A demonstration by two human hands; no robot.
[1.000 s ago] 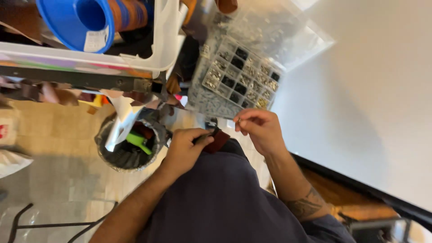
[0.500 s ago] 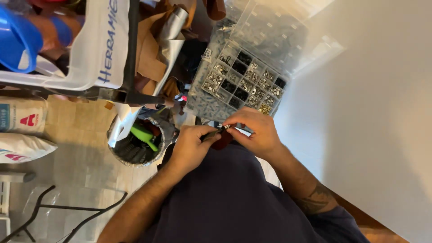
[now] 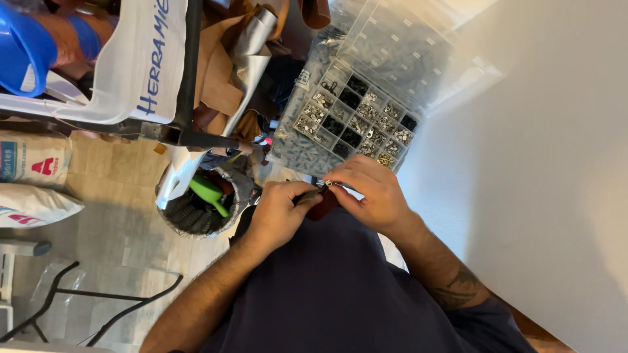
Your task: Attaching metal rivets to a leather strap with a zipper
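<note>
Since half a second ago my view drifted left; both hands keep together. My left hand (image 3: 278,212) pinches a dark slim tool (image 3: 306,195), my right hand (image 3: 369,193) grips a reddish-brown leather piece (image 3: 322,206); fitting looks unfinished. At 12 o'clock stands a clear plastic compartment box (image 3: 353,127) of shiny metal parts.

Tiled floor (image 3: 111,229) — the bearing surface, seen left of and below the left hand (image 3: 278,212). Just left of that hand a round bin (image 3: 196,209) of scraps stands on it; well to the left lie two white sacks (image 3: 33,183). Below those, nearer the lower left corner — a black wire frame (image 3: 98,307).
</note>
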